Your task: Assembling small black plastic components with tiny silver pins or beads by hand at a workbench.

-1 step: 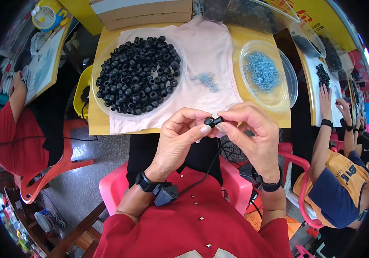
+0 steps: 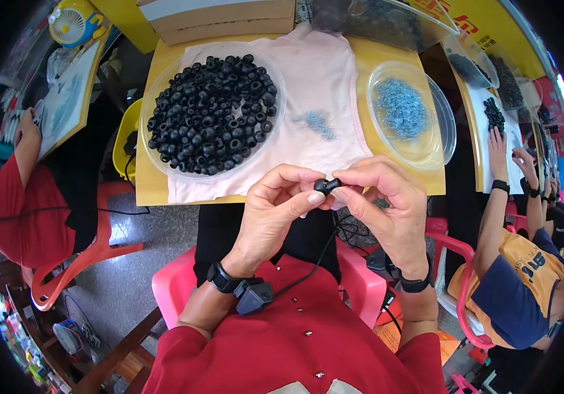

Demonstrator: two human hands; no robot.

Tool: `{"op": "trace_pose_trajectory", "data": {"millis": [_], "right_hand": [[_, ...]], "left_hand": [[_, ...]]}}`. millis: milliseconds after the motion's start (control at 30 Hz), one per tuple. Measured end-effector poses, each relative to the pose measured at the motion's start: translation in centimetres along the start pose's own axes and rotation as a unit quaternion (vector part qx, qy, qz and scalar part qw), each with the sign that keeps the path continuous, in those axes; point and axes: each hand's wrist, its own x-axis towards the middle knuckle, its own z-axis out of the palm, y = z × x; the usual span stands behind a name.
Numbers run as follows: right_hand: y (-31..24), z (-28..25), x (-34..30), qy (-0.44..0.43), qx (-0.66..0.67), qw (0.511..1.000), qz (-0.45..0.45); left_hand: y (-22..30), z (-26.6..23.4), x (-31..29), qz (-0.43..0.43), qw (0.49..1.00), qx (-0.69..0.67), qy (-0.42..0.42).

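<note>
Both my hands meet over my lap, just below the table's near edge, pinching one small black rubber ring (image 2: 326,185) between their fingertips. My left hand (image 2: 275,207) holds it from the left with thumb and forefinger. My right hand (image 2: 384,200) grips it from the right. On the table, a clear dish (image 2: 157,98) holds a heap of the same black rings (image 2: 213,111). A second clear dish (image 2: 443,141) at the right holds small shiny metal parts (image 2: 400,108). A small loose pile of metal parts (image 2: 315,121) lies on the pink cloth (image 2: 325,65) between the dishes.
A yellow table (image 2: 147,190) carries the cloth and dishes; cardboard boxes (image 2: 223,20) stand at its far edge. Other people sit at neighbouring tables, one at the left (image 2: 13,197), one at the right (image 2: 512,262) reaching toward more black rings (image 2: 492,111). Pink chair (image 2: 173,289) under me.
</note>
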Motion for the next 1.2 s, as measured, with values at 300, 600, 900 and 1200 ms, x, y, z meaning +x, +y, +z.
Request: {"op": "trace_pose_trajectory", "data": {"millis": [300, 600, 900, 1200], "right_hand": [[-0.7, -0.5, 0.3, 0.029, -0.062, 0.997, -0.04], [-0.5, 0.4, 0.8, -0.021, -0.127, 0.987, -0.097], [-0.6, 0.5, 1.1, -0.034, -0.071, 0.996, -0.036], [-0.8, 0.1, 1.4, -0.028, -0.061, 0.998, 0.0]], "left_hand": [[0.5, 0.1, 0.0, 0.0, 1.0, 0.003, 0.013], [0.0, -0.5, 0.1, 0.021, 1.0, 0.018, -0.002], [0.6, -0.3, -0.2, -0.011, 0.999, -0.036, 0.014], [0.3, -1.0, 0.0, -0.03, 0.998, -0.045, 0.008]]}}
